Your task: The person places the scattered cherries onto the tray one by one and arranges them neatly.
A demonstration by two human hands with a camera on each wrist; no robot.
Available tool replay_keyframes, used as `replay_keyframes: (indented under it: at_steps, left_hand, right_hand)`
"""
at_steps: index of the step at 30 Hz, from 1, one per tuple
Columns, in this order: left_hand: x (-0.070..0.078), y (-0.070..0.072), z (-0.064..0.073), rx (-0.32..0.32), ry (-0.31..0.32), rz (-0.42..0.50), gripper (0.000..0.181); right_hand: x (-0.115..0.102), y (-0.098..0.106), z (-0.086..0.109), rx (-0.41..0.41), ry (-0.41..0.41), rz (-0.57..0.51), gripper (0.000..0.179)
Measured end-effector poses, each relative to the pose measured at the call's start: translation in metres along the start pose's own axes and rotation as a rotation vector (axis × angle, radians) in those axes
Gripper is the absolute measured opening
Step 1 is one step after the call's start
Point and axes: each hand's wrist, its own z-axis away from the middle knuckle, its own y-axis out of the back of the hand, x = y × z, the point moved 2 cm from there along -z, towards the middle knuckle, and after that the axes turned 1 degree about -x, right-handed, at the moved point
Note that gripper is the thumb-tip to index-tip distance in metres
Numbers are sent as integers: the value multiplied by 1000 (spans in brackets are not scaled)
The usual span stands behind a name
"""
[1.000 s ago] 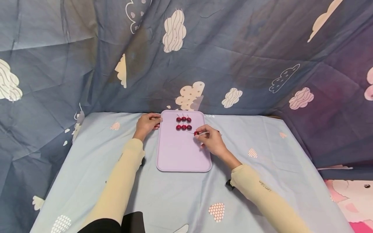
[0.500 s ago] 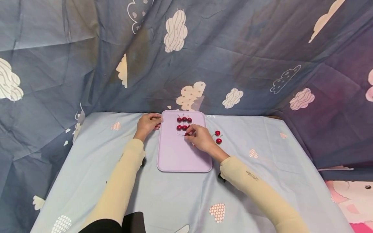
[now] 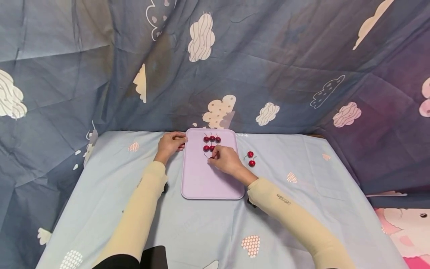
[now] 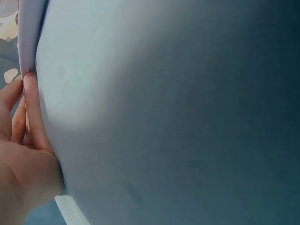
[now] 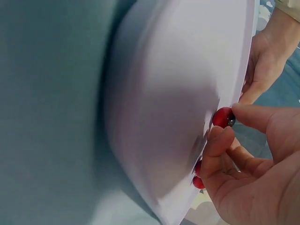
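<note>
A lilac tray (image 3: 201, 183) lies on the cloth. At its left rim, toward the far corner, my left hand (image 3: 169, 145) holds the edge between thumb and fingers. My right hand (image 3: 228, 160) is low over the tray and pinches a red cherry (image 5: 222, 117) between thumb and fingertips; its thin stem points left. Just beyond are two rows of cherries: three in the back row (image 3: 212, 138), and two showing in the front row (image 3: 206, 148), whose right end my hand covers.
Right of the tray, two loose cherries, one farther (image 3: 250, 154) and one nearer (image 3: 252, 163), lie on the pale blue cloth (image 3: 198, 228). A dark cloud-patterned curtain (image 3: 168, 74) hangs behind the table.
My right hand has carried the cherry leftward across the tray, to just in front of the front row. That uncovered the two loose cherries at the right. My left hand has stayed put.
</note>
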Motion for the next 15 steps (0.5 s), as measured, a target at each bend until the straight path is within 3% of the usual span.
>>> replay_keyframes:
  at_steps: [6, 15]
  left_hand:
    - [-2, 2, -2, 7, 13, 6, 27]
    - [1, 1, 2, -6, -19, 30, 28]
  right_hand:
    - [-7, -4, -4, -5, -8, 12, 28]
    - [-11, -6, -5, -26, -25, 8, 30]
